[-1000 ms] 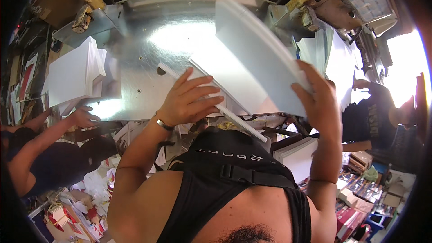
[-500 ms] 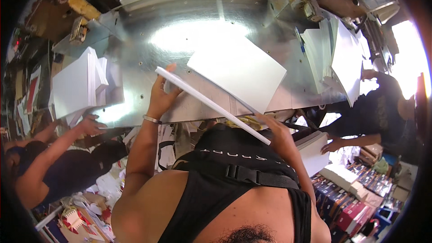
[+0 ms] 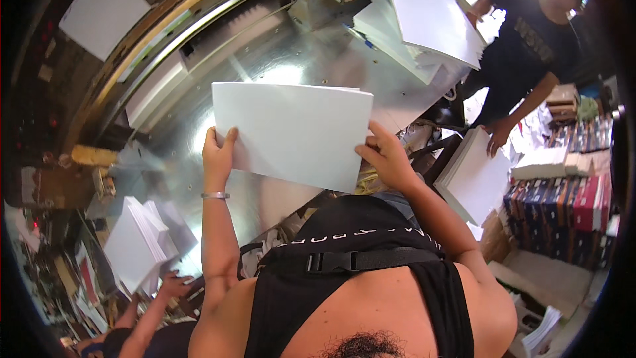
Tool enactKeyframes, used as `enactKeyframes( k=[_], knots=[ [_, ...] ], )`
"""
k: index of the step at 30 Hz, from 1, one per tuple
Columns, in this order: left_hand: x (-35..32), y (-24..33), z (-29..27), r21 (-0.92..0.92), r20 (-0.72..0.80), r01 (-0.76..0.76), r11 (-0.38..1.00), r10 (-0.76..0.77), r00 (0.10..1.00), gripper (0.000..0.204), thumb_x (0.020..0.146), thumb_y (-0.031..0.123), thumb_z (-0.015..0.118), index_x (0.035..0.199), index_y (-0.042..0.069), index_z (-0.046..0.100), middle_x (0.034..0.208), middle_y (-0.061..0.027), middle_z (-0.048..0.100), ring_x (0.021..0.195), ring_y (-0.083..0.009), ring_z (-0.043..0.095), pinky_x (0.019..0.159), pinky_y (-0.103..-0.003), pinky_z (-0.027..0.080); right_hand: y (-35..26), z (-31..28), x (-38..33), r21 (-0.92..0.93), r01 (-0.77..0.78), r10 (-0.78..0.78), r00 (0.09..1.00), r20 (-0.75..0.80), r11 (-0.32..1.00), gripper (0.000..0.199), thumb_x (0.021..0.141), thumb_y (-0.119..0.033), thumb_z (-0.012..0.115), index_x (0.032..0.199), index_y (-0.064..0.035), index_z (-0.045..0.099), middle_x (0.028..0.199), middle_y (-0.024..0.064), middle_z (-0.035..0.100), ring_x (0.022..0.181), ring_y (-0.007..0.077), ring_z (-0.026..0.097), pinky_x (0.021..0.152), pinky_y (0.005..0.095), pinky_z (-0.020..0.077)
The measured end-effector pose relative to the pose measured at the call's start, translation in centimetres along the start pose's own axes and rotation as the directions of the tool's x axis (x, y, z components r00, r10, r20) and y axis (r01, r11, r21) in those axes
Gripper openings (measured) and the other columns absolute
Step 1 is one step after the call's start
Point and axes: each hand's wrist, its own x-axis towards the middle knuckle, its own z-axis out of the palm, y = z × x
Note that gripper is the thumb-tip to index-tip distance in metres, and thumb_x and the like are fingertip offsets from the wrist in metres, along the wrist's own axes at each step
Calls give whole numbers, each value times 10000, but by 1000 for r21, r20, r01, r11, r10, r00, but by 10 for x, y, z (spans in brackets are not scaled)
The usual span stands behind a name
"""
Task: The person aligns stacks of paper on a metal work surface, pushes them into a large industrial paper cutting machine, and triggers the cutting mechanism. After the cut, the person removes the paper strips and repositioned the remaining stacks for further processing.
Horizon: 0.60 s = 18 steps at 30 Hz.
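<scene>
Between my two hands is a stack of white paper point(image 3: 295, 134), held up in front of me over the near edge of the metal table. My left hand point(image 3: 218, 149) is closed on its left edge, the thumb lying on the face turned to me. On the other side my right hand point(image 3: 385, 154) grips the right edge, thumb in front. The sheets look fairly even, with a slight offset at the upper right corner. My fingers behind the stack are hidden.
The shiny metal table point(image 3: 265, 202) carries piled white paper point(image 3: 424, 16) at the far right and upright stacks point(image 3: 136, 242) at the left. One co-worker point(image 3: 530, 46) on the right touches another paper stack point(image 3: 474, 172); a co-worker's hand point(image 3: 173, 284) shows lower left. Boxes point(image 3: 563, 202) stand at right.
The stack I hold has turned from edge-on to showing its broad face. The other stack lying on the table is no longer seen separately. My view has swung toward the right.
</scene>
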Motion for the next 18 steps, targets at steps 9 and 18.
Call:
enactKeyframes(
  k=[9, 18],
  knots=[
    [75, -25, 34, 306, 285, 14, 952, -105, 953, 651, 831, 343, 787, 1297, -67, 588, 1166, -229, 692, 1089, -301, 658, 983, -380, 484, 79, 8, -18, -71, -244, 193, 888, -418, 967, 786, 772, -231, 832, 1425, -13, 452, 1047, 139, 604, 907, 180, 597, 785, 344, 495],
    [28, 21, 106, 507, 308, -74, 859, -100, 946, 688, 785, 423, 813, 1234, -64, 626, 1281, -250, 636, 1171, -343, 626, 982, -426, 488, 111, -40, -20, 891, -323, 581, 809, 85, 319, 568, 951, -396, 663, 1365, -40, 506, 1282, 163, 631, 1129, 295, 643, 929, 420, 533]
  ],
)
